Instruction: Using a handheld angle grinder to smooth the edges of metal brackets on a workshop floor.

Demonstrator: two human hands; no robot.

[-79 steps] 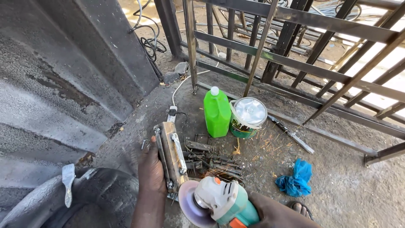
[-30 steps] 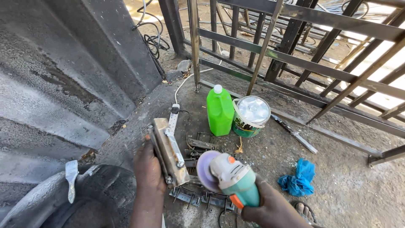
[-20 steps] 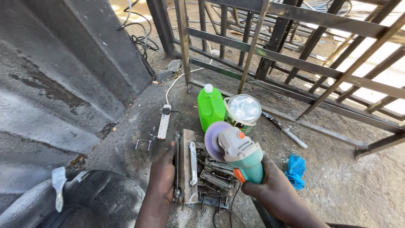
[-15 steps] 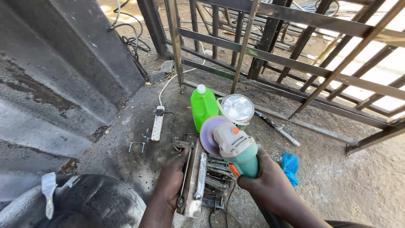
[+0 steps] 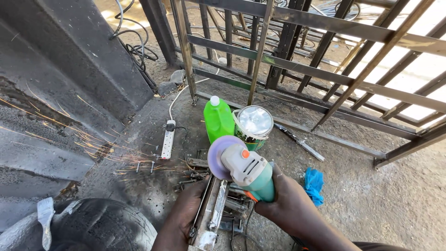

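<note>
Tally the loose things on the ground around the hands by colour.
Green: 2, the jug and the paint tin
White: 2, the power strip and the brush
Blue: 1, the rag
Total: 5

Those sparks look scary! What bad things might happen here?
Sparks fly left over the white power strip and toward the tyre; they might scorch or light something. The left hand is bare and grips the metal piece right beside the grinder's spinning disc, so a slip could cut it. The right hand alone holds the angle grinder, and a kick might wrench it loose.
</note>
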